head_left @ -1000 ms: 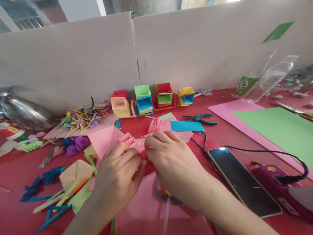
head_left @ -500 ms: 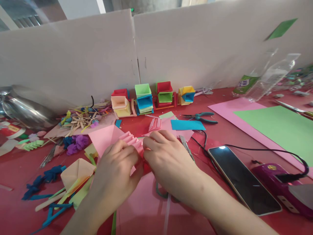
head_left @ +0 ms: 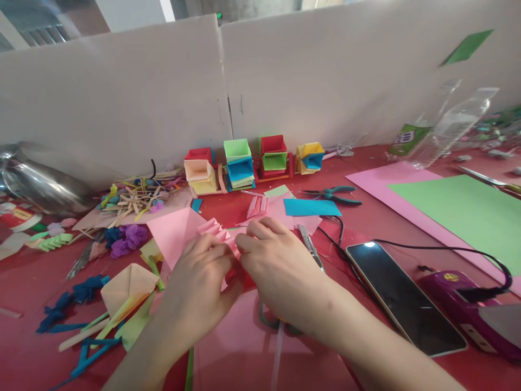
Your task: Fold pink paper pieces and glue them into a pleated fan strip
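Note:
A strip of pink pleated paper (head_left: 214, 230) is pinched between my two hands in the middle of the table. My left hand (head_left: 205, 282) has its fingers closed on the strip's left part. Against it, my right hand (head_left: 274, 260) grips the right end, and its fingers hide the fold there. Behind the right hand lies another small pink pleated piece (head_left: 258, 207). Left of the strip is a flat pink sheet (head_left: 176, 231). A larger pink sheet (head_left: 240, 347) lies below my hands, with a dark green scissor handle (head_left: 267, 317) partly hidden by my right wrist.
Folded paper boxes (head_left: 240, 168) stand along the white partition. Pliers (head_left: 331, 194), a blue paper strip (head_left: 312, 207) and a utility knife (head_left: 310, 247) lie behind my right hand. A phone (head_left: 402, 298) and a purple power socket (head_left: 468, 309) sit at right, paper flowers (head_left: 129, 239) at left.
Both hands have shifted slightly, with the fingers of the right hand a little further left over the pleated strip. The strip stays held, and the things around it have not moved.

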The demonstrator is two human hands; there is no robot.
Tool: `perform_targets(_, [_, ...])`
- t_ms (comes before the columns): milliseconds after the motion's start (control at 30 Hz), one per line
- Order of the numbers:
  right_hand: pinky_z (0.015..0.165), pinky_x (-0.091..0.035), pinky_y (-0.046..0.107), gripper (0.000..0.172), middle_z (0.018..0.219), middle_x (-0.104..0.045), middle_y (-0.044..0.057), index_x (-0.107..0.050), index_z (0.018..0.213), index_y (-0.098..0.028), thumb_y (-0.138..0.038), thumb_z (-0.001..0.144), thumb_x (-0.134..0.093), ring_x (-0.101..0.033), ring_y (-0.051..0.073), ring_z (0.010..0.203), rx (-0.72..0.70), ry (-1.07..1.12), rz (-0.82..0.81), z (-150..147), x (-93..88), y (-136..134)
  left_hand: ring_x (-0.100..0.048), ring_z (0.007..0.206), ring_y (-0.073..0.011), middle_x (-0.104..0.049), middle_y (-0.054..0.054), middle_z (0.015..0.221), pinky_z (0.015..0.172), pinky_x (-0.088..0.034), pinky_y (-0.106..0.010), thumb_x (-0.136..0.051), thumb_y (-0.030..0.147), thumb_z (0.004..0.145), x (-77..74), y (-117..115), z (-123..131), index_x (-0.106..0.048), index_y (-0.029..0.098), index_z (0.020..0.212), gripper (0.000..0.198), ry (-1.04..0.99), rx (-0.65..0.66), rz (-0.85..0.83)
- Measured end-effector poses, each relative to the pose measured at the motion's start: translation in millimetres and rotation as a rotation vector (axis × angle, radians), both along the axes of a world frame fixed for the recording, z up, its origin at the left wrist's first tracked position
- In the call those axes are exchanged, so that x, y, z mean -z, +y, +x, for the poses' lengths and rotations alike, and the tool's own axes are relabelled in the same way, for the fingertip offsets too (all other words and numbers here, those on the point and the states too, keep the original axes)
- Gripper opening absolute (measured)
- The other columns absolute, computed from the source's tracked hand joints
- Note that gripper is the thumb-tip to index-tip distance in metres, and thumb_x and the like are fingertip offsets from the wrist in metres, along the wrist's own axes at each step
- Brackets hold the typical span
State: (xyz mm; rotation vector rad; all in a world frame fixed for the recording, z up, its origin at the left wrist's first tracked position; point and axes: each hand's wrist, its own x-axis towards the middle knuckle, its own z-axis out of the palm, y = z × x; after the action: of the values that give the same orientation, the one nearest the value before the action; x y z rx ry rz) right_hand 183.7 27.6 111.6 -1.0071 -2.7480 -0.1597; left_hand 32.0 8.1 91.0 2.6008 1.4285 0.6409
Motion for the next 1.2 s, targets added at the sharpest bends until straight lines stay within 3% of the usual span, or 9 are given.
perform_targets(100, [0.073,-0.035,0.035,0.012,0.075,-0.064,0.007,-0.066,0.064,-0.015,-0.011,0.072,-0.059,-0.05,0.023,0.081,-0.001,0.0,-0.021,-1.2,-0.2,-1.6,-0.048,0.074,-0.021,-0.059,-0.003,0.062,0.065,-0.041,-0.036,-0.056,0.008,0.074,1.3,1.2,0.9,-0.059,0.016,0.062,0.015,-0.002,0.02,0.0])
perform_targets(167, [0.074,-0.035,0.036,0.009,0.075,-0.063,0.007,-0.065,0.062,-0.015,-0.011,0.069,-0.061,-0.05,0.023,0.08,-0.013,-0.005,-0.02,-1.5,0.3,-1.8,-0.048,0.072,-0.0207,-0.058,-0.003,0.06,0.063,-0.041,-0.035,-0.056,0.007,0.073,2.1,2.0,1.3,-0.058,0.016,0.059,0.016,0.001,0.022,0.0])
perform_targets(300, [0.072,-0.034,0.036,0.007,0.071,-0.062,0.008,-0.064,0.058,-0.015,-0.01,0.063,-0.063,-0.05,0.023,0.081,-0.008,-0.035,-0.025,-0.2,1.7,1.0,-0.05,0.074,-0.0209,-0.062,-0.003,0.063,0.067,-0.041,-0.037,-0.056,0.01,0.076,2.7,3.4,-0.2,-0.062,0.017,0.061,0.017,0.034,0.004,-0.04])
perform_targets(500, [0.072,-0.033,0.035,0.011,0.075,-0.063,0.008,-0.065,0.062,-0.014,-0.009,0.069,-0.059,-0.051,0.022,0.081,0.08,-0.077,-0.115,5.4,-2.7,7.2,-0.051,0.079,-0.0212,-0.067,-0.003,0.074,0.072,-0.043,-0.038,-0.056,0.015,0.079,1.9,6.5,-2.3,-0.065,0.017,0.07,0.012,-0.026,0.047,0.004])
perform_targets(700, [0.076,-0.034,0.035,0.014,0.084,-0.063,0.005,-0.067,0.069,-0.014,-0.009,0.075,-0.055,-0.051,0.021,0.086,0.085,0.008,-0.173,10.1,-5.3,10.1,-0.051,0.079,-0.0203,-0.065,-0.002,0.069,0.077,-0.043,-0.038,-0.053,0.017,0.08,3.0,11.9,-2.1,-0.062,0.019,0.065,0.017,-0.119,0.043,-0.034])
perform_targets(867, [0.078,-0.036,0.034,0.016,0.083,-0.062,0.005,-0.068,0.073,-0.013,-0.004,0.07,-0.056,-0.051,0.02,0.087,0.066,0.132,-0.256,16.7,-7.7,11.9,-0.05,0.101,-0.0228,-0.066,-0.003,0.097,0.089,-0.04,-0.04,-0.06,0.033,0.079,-5.4,10.7,-12.6,-0.063,0.023,0.088,0.014,-0.205,0.069,-0.128])
perform_targets(1000, [0.079,-0.038,0.032,0.014,0.086,-0.062,0.004,-0.067,0.073,-0.017,-0.007,0.074,-0.056,-0.052,0.017,0.083,0.041,0.372,-0.345,31.0,-13.2,18.1,-0.042,0.12,-0.0246,-0.055,-0.006,0.123,0.102,-0.032,-0.04,-0.052,0.052,0.08,-2.2,20.3,-28.2,-0.055,0.024,0.114,0.044,-0.47,0.022,-0.146])
perform_targets(1100, [0.073,-0.041,0.028,0.008,0.088,-0.061,0.003,-0.063,0.076,-0.018,-0.014,0.076,-0.056,-0.054,0.015,0.082,0.046,0.591,-0.54,45.5,-16.2,27.2,-0.039,0.125,-0.0235,-0.05,-0.007,0.13,0.107,-0.025,-0.039,-0.04,0.055,0.085,17.5,40.6,-37.2,-0.054,0.022,0.116,0.047,-0.817,-0.203,-0.106])
perform_targets(1200, [0.069,-0.042,0.027,0.008,0.081,-0.06,0.002,-0.059,0.074,-0.017,-0.022,0.078,-0.054,-0.055,0.015,0.076,0.067,0.793,-0.769,56.2,-16.2,35.8,-0.031,0.132,-0.021,-0.044,-0.008,0.137,0.11,-0.017,-0.035,-0.05,0.054,0.081,44.8,62.5,-39.1,-0.054,0.021,0.113,0.046,-1.322,-0.357,-0.414])
